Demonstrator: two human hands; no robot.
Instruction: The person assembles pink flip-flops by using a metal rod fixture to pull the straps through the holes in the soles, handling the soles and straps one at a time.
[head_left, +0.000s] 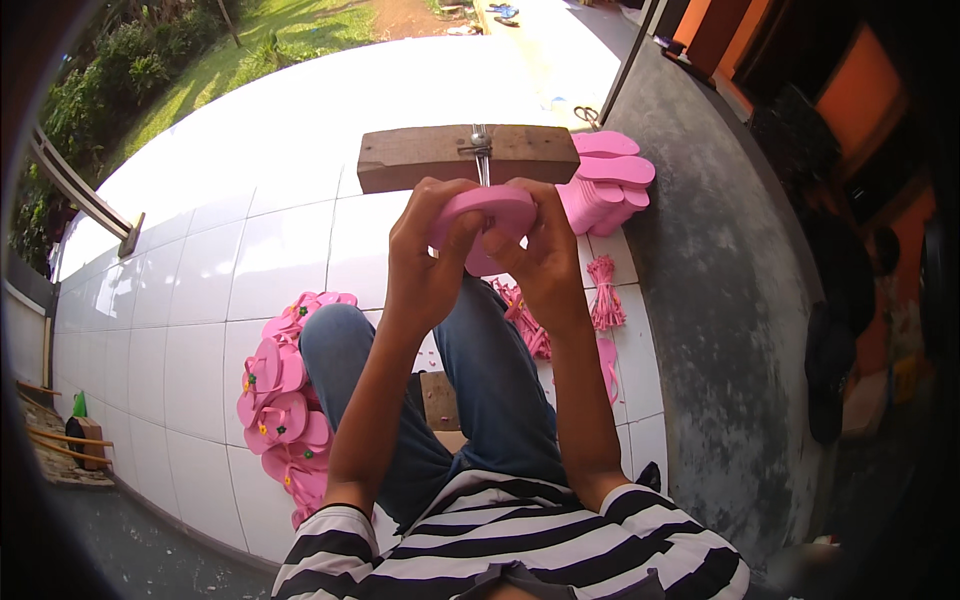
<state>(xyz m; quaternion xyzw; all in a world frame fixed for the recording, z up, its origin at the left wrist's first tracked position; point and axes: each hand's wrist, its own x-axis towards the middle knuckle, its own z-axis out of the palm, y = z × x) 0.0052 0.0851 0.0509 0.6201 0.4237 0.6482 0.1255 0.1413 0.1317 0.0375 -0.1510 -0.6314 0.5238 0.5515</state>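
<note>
A pink flip-flop sole [512, 207] is gripped at both sides, tilted on edge in front of me. My left hand [425, 245] has its fingers wrapped round the left side, thumb on the near face. On the other side, my right hand [545, 245] pinches it the same way. Just beyond, a metal rod tool [482, 165] fixed to a wooden block [410, 160] points toward the sole. Whether its tip touches or enters the sole is hidden. Both thumbs come close together near the sole's middle, where a strap cannot be made out clearly.
Pink flip-flops with small flowers [282, 418] lie heaped left of my legs. Stacked pink soles [612, 185] stand right of the block, with scissors [587, 117] behind. Bundled pink straps [605, 297] lie on the white tiles [195, 370]. A grey floor [710, 350] runs along the right.
</note>
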